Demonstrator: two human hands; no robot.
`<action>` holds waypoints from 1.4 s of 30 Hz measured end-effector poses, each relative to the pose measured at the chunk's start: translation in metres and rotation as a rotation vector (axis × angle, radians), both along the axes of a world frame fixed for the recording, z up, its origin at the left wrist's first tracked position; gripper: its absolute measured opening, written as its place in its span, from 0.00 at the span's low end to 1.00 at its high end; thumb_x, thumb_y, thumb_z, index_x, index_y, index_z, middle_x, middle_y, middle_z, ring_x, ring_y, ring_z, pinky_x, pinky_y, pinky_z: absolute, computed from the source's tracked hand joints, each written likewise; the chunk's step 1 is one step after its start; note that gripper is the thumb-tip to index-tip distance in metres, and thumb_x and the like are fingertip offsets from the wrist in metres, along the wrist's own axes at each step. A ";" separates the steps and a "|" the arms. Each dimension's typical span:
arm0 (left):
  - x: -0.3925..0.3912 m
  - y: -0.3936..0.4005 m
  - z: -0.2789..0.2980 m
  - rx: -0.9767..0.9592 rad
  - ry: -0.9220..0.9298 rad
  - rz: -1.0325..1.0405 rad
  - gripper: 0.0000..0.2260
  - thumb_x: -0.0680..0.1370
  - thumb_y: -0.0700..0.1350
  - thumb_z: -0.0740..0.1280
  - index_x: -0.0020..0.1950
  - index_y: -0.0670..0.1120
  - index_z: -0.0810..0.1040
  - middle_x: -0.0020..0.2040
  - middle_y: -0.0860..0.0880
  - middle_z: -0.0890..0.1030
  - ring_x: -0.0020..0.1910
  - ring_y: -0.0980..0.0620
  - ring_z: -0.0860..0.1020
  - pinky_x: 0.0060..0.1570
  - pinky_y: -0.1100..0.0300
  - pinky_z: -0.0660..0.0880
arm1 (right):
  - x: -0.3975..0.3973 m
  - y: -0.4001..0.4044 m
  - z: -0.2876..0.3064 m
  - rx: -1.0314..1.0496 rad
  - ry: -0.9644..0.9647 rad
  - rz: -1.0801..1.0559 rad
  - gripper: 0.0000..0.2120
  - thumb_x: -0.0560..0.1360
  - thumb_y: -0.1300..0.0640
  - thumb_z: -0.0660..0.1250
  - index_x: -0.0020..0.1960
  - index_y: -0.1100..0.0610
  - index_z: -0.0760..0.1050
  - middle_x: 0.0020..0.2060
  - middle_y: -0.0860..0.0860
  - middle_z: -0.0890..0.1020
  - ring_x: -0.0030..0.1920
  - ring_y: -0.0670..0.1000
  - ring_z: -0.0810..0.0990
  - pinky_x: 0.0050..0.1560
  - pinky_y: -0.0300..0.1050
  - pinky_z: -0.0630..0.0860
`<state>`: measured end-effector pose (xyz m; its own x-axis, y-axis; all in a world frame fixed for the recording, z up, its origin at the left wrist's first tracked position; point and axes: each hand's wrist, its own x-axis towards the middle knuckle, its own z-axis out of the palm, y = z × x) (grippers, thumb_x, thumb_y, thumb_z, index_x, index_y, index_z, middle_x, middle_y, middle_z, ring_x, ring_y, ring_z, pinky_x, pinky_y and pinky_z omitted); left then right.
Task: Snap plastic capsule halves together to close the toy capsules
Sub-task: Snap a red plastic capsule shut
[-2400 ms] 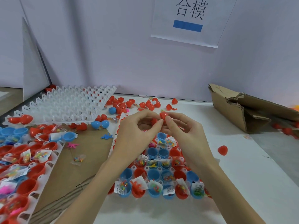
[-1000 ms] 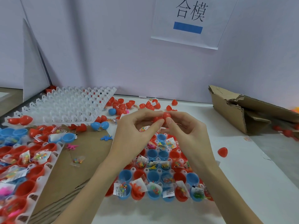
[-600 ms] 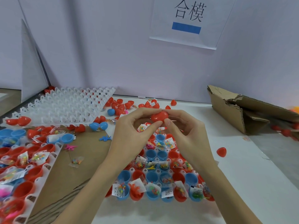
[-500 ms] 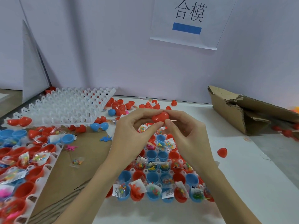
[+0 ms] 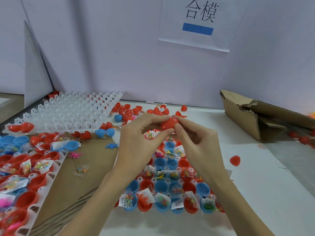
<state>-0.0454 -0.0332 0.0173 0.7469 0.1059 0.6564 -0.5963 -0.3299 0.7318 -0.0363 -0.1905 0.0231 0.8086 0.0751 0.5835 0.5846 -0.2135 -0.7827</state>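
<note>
While I watch: left hand [image 5: 136, 142] and right hand [image 5: 199, 142] fingertips clamped on glossy red egg-shaped plastic capsule [image 5: 168, 125] above white moulded tray [image 5: 167, 181] of round cups.

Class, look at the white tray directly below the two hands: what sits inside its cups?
The white tray holds open blue and red capsule halves, several with small toy packets in them. The left hand and right hand, pinching a red capsule, cover its far cups.
</note>
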 end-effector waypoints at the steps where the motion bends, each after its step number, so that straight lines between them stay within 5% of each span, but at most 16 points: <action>1: -0.001 -0.001 0.000 0.046 -0.039 0.034 0.14 0.73 0.44 0.78 0.59 0.45 0.86 0.51 0.54 0.86 0.50 0.56 0.85 0.53 0.63 0.81 | -0.001 0.001 0.000 -0.010 -0.007 0.011 0.13 0.80 0.54 0.69 0.61 0.40 0.77 0.48 0.27 0.83 0.52 0.36 0.83 0.51 0.29 0.78; 5: -0.003 -0.003 -0.002 0.283 -0.194 0.167 0.13 0.74 0.37 0.79 0.57 0.42 0.85 0.50 0.50 0.84 0.49 0.54 0.83 0.53 0.62 0.79 | -0.010 0.010 0.003 -0.033 -0.035 0.080 0.15 0.78 0.53 0.72 0.55 0.31 0.77 0.47 0.32 0.84 0.51 0.39 0.85 0.50 0.29 0.78; 15: -0.005 0.007 -0.002 0.662 -0.371 0.211 0.14 0.75 0.36 0.78 0.59 0.38 0.83 0.53 0.43 0.83 0.52 0.46 0.82 0.50 0.52 0.81 | -0.009 0.007 0.005 0.029 0.065 0.110 0.14 0.73 0.52 0.76 0.54 0.38 0.79 0.46 0.35 0.86 0.48 0.41 0.86 0.46 0.30 0.79; 29: -0.006 0.005 -0.004 0.675 -0.401 0.256 0.11 0.77 0.35 0.74 0.59 0.38 0.84 0.51 0.43 0.84 0.49 0.45 0.83 0.51 0.53 0.79 | -0.012 0.012 -0.001 -0.140 -0.046 -0.050 0.20 0.75 0.56 0.74 0.50 0.31 0.72 0.39 0.21 0.78 0.46 0.32 0.82 0.44 0.22 0.73; 32: -0.006 0.003 -0.003 0.690 -0.406 0.243 0.10 0.79 0.38 0.67 0.58 0.37 0.83 0.52 0.42 0.83 0.49 0.45 0.82 0.49 0.53 0.80 | -0.010 0.009 -0.002 -0.135 -0.029 -0.034 0.16 0.75 0.56 0.75 0.52 0.36 0.76 0.41 0.29 0.82 0.45 0.37 0.84 0.44 0.26 0.76; 38: -0.006 0.001 -0.004 0.691 -0.387 0.241 0.13 0.73 0.33 0.76 0.57 0.37 0.83 0.50 0.42 0.82 0.48 0.45 0.81 0.50 0.55 0.78 | -0.014 0.008 0.000 -0.234 -0.095 -0.085 0.10 0.77 0.56 0.72 0.54 0.43 0.78 0.42 0.27 0.78 0.46 0.30 0.81 0.46 0.22 0.74; 42: -0.007 0.003 -0.005 0.680 -0.382 0.218 0.12 0.77 0.36 0.74 0.60 0.38 0.82 0.52 0.43 0.82 0.49 0.47 0.81 0.51 0.56 0.79 | -0.012 0.004 0.003 -0.281 -0.145 -0.119 0.07 0.77 0.54 0.71 0.53 0.55 0.83 0.39 0.41 0.85 0.44 0.38 0.84 0.46 0.26 0.77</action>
<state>-0.0523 -0.0306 0.0127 0.4665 -0.2906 0.8354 -0.6353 -0.7672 0.0879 -0.0487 -0.1867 0.0261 0.7316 0.1593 0.6629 0.6435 -0.4826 -0.5942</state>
